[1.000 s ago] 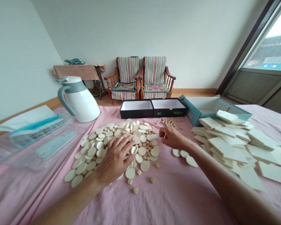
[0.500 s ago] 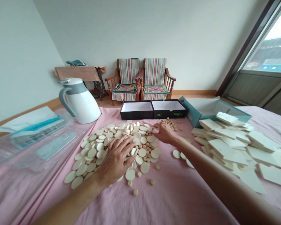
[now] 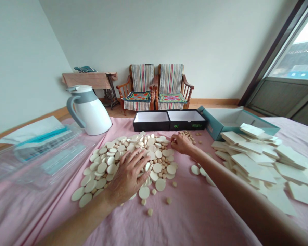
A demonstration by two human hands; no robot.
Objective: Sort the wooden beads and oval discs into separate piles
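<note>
Heap of white discs point(image 3: 105, 164) is lying on the pink cloth point(image 3: 190, 218) over the bench, w/ small tan pegs point(image 3: 188, 135) mixed in and clustering at its far rt edge. My left hand point(image 3: 129, 174) is resting flat on the heap, fingers spread wide, gripping nothing. My right hand point(image 3: 181, 143) is sitting just beside that peg cluster, fingers curling under; can't tell if it's pinching anything. Black box point(image 3: 169, 120) is sitting just beyond; square tiles point(image 3: 256, 157) are lying piled to the rt.

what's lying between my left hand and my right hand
Head view: flat white discs and small tan pellets lie between the left hand and the right hand.
</note>
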